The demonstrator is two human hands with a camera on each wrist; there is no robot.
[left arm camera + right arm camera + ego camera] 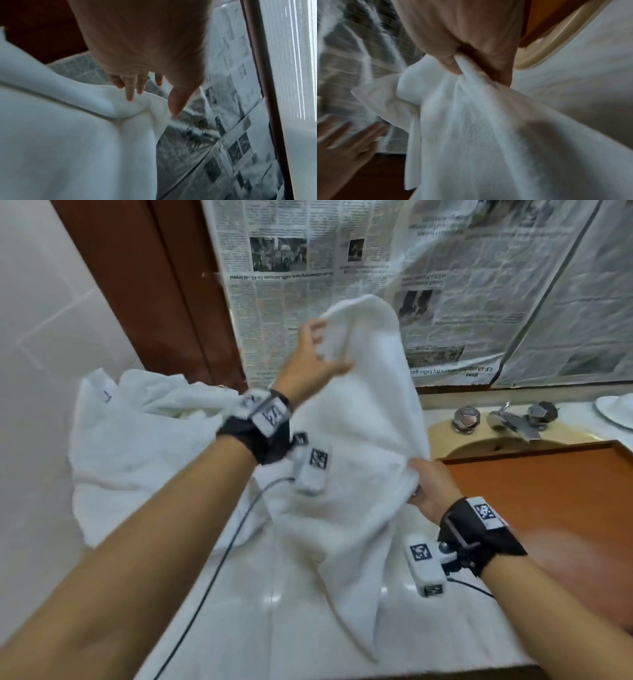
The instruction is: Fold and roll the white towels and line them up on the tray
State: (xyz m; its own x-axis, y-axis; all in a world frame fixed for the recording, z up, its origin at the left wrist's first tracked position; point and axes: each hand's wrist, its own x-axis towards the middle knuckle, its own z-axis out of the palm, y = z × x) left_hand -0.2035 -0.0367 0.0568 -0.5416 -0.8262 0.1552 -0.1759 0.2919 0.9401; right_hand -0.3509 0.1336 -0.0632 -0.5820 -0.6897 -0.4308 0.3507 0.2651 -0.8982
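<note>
Left hand (310, 361) raised high, forearm reaching up and forward, fingers (129, 88) spread and mostly straight, thumb out; fingertips brush cloth, no clear grip. Right hand (430, 486) lower and nearer the body, wrist bent inward, thumb and fingers (452, 65) pinched tight on a bunched fold. Both wrists strapped with black bands carrying marker-tagged white units.

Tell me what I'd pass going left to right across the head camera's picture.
Pile of white towels → left hand → held towel → right hand → faucet → wooden tray.
</note>
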